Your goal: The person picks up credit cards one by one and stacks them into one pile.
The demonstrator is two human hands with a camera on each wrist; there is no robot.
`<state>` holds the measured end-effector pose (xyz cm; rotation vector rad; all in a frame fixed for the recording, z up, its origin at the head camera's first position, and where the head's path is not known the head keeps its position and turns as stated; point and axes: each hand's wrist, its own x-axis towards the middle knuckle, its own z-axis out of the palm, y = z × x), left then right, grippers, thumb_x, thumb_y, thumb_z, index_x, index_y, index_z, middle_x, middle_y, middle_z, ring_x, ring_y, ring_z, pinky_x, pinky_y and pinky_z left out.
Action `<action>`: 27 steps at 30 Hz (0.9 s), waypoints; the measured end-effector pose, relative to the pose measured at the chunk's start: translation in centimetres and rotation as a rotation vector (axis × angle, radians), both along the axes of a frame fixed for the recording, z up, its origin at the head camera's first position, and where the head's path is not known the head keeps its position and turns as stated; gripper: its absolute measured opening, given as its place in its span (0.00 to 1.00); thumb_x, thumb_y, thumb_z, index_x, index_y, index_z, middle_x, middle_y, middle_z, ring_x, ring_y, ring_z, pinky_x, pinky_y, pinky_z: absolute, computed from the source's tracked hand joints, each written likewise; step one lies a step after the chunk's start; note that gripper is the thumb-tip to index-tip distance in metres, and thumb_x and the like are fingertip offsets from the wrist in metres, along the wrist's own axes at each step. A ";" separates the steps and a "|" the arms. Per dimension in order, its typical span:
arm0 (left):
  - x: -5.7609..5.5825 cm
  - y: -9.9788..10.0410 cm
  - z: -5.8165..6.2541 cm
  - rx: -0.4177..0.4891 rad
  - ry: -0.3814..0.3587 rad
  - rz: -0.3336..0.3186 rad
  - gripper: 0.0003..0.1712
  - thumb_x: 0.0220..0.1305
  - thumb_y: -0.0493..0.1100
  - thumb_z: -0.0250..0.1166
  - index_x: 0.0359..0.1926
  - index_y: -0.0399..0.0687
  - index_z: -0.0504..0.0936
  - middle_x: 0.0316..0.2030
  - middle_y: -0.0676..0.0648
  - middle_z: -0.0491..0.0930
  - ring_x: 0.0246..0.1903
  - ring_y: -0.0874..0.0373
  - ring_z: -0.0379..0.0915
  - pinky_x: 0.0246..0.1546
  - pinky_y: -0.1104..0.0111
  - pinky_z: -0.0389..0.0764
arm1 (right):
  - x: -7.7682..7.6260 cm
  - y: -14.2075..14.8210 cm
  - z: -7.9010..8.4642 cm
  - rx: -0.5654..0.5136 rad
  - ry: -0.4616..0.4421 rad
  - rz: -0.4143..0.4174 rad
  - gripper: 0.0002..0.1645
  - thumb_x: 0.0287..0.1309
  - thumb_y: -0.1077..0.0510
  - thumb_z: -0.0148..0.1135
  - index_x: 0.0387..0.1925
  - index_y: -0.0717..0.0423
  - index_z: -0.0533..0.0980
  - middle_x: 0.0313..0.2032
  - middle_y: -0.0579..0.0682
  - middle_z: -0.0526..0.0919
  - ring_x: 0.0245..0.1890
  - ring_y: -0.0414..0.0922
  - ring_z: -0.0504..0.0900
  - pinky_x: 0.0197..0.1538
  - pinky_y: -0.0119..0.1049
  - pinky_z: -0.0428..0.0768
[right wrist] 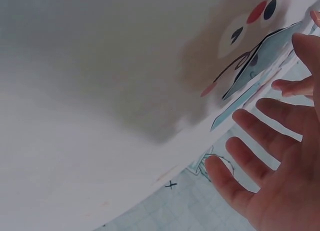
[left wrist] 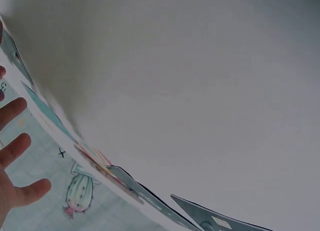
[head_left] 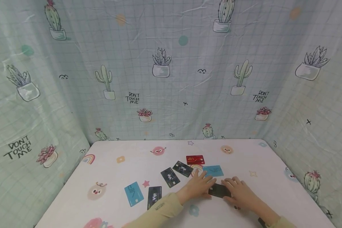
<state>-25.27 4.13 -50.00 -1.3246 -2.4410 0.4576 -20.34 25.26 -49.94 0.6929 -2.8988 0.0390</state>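
A black card lies on the table between the two hands in the head view. My left hand reaches over its left end, fingers spread and thumb low beside it. On the other side, my right hand has its fingertips and thumb right at the card's right end. Both wrist views show extended, separated fingers, with the right hand palm visible. Just beyond the left fingertips is a blue VIP card.
A red card lies farther back. Two black Vip cards are left of the left hand. Another black card is partly behind the left sleeve, beside a blue card. A dark object shows under the right wrist. Patterned curtains surround the table.
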 end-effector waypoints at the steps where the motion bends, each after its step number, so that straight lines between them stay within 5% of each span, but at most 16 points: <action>1: 0.0 0.1 0.0 0.000 -0.010 0.006 0.39 0.52 0.71 0.49 0.62 0.63 0.61 0.57 0.59 0.69 0.59 0.55 0.63 0.56 0.53 0.67 | 0.0 0.0 0.0 0.002 -0.004 0.001 0.35 0.46 0.39 0.60 0.54 0.53 0.69 0.48 0.49 0.74 0.44 0.45 0.69 0.40 0.44 0.73; 14: 0.6 0.7 0.2 -0.019 -0.088 0.055 0.39 0.49 0.68 0.55 0.63 0.65 0.61 0.57 0.61 0.69 0.60 0.53 0.63 0.56 0.53 0.66 | -0.3 -0.2 0.1 -0.003 -0.070 0.023 0.36 0.45 0.39 0.60 0.53 0.55 0.69 0.46 0.49 0.75 0.41 0.44 0.68 0.37 0.40 0.70; 27: 0.3 0.8 -0.5 -0.032 -0.036 0.021 0.38 0.50 0.68 0.52 0.62 0.67 0.60 0.55 0.63 0.70 0.57 0.59 0.64 0.56 0.58 0.67 | -0.2 -0.4 0.0 0.028 -0.037 0.032 0.34 0.46 0.41 0.60 0.52 0.55 0.71 0.41 0.48 0.76 0.42 0.45 0.70 0.39 0.44 0.73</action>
